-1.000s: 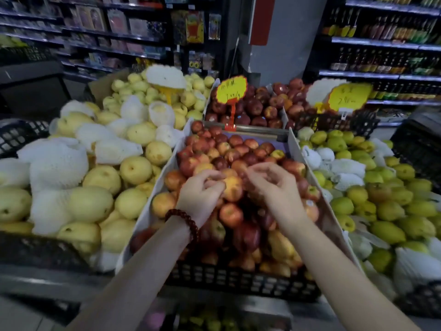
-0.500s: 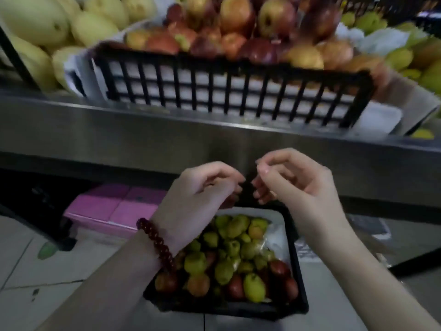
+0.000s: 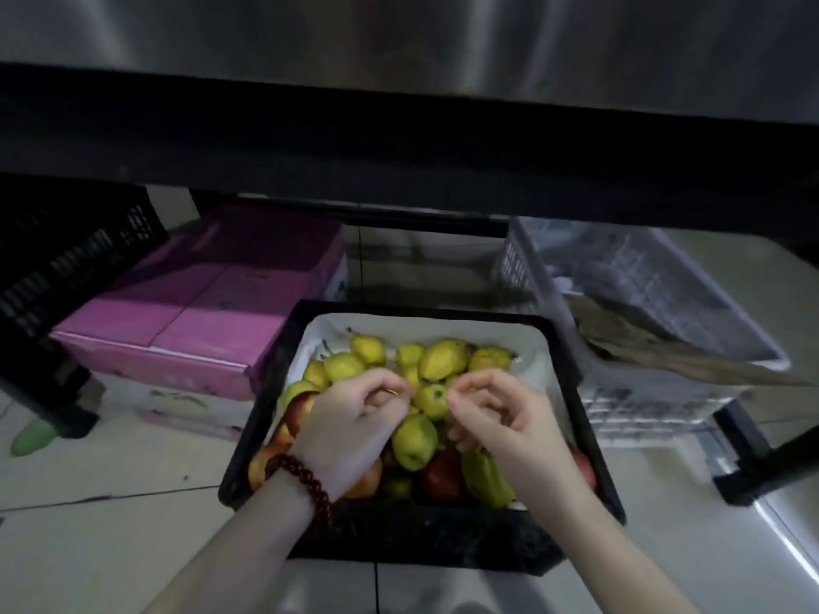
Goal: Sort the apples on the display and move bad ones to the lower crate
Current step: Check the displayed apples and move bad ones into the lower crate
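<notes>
Now both hands (image 3: 434, 418) curled (empty?) above lower crate (image 3: 421, 538).

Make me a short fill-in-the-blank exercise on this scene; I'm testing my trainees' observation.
1. The dark red beaded bracelet sits on the ____ wrist.
2. The black plastic crate of mixed fruit stands on the ____.
3. The flat cardboard box left of the crate is ____ in colour.

Missing words: left; floor; pink
</notes>
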`<control>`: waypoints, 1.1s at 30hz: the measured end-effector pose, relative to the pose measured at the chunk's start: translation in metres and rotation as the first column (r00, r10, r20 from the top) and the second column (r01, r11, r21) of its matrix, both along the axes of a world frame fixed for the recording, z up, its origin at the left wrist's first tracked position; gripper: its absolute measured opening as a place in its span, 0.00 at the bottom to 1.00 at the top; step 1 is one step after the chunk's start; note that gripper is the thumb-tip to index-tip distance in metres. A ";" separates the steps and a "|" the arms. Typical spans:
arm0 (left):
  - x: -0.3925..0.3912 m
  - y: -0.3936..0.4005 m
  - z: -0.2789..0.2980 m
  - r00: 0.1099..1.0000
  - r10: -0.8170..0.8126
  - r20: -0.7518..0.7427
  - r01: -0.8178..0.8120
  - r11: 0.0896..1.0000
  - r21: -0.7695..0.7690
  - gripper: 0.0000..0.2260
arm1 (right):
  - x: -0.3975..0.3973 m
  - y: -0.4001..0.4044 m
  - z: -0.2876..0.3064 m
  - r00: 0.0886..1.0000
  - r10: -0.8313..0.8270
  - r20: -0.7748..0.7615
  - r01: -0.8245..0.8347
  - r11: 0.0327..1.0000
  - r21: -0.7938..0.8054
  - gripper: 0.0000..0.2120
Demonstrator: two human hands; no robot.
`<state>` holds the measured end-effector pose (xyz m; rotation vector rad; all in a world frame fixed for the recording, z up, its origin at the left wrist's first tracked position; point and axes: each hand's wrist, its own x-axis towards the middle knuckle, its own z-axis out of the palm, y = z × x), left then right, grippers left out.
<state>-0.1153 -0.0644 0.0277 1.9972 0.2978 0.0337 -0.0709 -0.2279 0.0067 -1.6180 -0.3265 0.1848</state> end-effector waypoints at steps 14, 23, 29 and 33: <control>0.052 0.131 -0.104 0.828 -0.137 -0.544 0.480 0.674 0.561 0.42 | 0.026 0.047 -0.063 0.999 0.023 -0.041 -0.033 0.966 -0.255 0.03; 0.047 0.134 -0.106 0.984 0.101 -0.147 0.010 0.792 0.611 0.31 | 0.002 0.091 -0.056 0.970 0.064 0.235 -0.014 0.978 -0.210 0.05; 0.054 0.151 -0.072 0.964 0.265 -0.029 -0.208 0.815 0.541 0.30 | -0.040 0.151 -0.069 0.858 0.479 0.185 -0.305 0.765 -0.568 0.16; 0.053 0.149 -0.062 0.965 0.261 -0.027 -0.208 0.824 0.527 0.30 | -0.032 0.184 -0.099 0.884 0.461 0.076 -0.221 0.556 -0.802 0.28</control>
